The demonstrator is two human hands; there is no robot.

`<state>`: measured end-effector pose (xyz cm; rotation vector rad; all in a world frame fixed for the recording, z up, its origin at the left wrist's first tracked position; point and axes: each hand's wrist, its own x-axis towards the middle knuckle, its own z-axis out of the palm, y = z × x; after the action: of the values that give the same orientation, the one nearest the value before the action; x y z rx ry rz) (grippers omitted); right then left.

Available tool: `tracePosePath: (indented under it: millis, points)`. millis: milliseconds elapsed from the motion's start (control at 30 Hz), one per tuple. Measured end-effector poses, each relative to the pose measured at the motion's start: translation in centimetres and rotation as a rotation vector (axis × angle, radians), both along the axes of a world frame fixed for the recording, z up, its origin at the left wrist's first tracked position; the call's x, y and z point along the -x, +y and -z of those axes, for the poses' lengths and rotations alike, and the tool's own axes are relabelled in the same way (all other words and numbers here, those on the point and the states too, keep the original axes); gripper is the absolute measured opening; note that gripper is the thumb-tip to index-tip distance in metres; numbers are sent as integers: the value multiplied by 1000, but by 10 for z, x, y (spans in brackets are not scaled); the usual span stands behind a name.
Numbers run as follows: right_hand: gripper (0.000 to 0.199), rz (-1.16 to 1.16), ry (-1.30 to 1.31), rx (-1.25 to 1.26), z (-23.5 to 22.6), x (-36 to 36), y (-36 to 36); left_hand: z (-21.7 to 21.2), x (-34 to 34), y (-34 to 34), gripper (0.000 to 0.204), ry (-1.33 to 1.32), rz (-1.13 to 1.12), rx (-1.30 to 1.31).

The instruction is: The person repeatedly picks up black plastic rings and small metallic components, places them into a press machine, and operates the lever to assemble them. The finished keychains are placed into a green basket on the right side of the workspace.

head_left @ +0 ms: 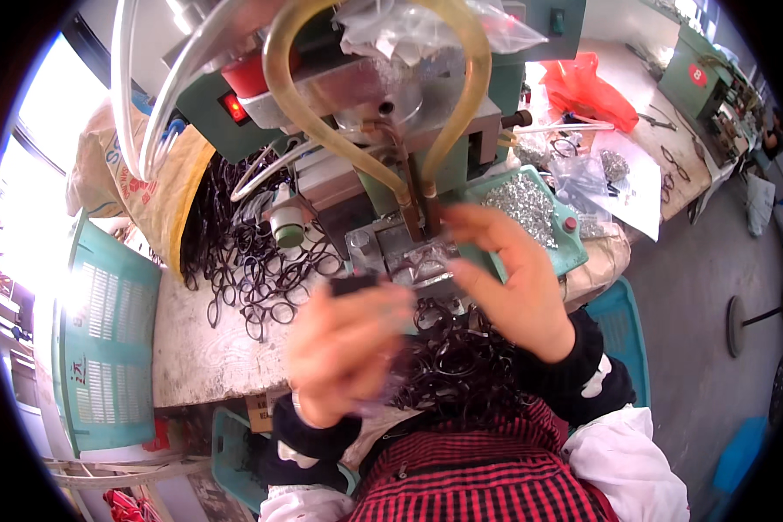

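My left hand (346, 352) is smeared by motion, its fingers curled in front of the machine. A dark block (354, 284) shows at its fingertips; I cannot make out whether the hand holds it. My right hand (518, 283) reaches to the right side of the copper electrodes (418, 209), thumb and fingers apart, with nothing visible between them. Under the electrodes lies a shiny metal fixture (422, 264). A heap of dark eyeglass frames (452, 361) lies between my forearms, close to my checked apron (470, 470).
More dark frames (257, 287) spread over the bench at left, beside a woven sack (139, 174) and a green basket (109, 339). A green tray (570, 252) of small metal parts stands at right. Yellowish hoses (278, 70) loop above. A red bag (587, 91) lies farther back.
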<state>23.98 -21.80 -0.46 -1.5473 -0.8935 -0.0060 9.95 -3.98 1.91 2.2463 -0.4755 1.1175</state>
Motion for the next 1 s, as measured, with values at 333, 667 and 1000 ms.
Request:
tracePosePath:
  millis: [333,667,1000]
  points:
    - [12,585,-466,489,100,-85,-52,30,-24,-19,44,42,39,-290]
    - [14,426,-659,440,96,-109,-30,-7,27,-38,28,285,383,215]
    - [11,338,-75,158,94,-81,-16,-39,65,-36,14,436,706,588]
